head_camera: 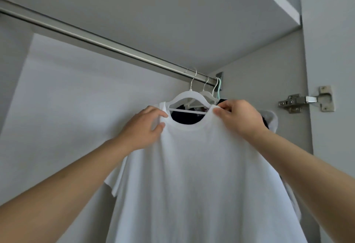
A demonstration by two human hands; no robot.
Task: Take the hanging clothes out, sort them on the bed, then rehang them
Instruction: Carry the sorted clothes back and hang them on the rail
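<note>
Shirt (192, 175): white, centre frame, on hanger (187, 96) hooked over rod (96, 41).
Left hand (143, 127): pinches shirt's left shoulder.
Right hand (240, 117): pinches collar's right side.

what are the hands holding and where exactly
Both grip the white t-shirt on its hanger: left hand at the left shoulder, right hand pinching the collar's right side.

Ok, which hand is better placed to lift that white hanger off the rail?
Probably the right hand: it pinches the white T-shirt collar closer to the white hanger hook on the rail; the left hand holds the shoulder lower down.
</note>
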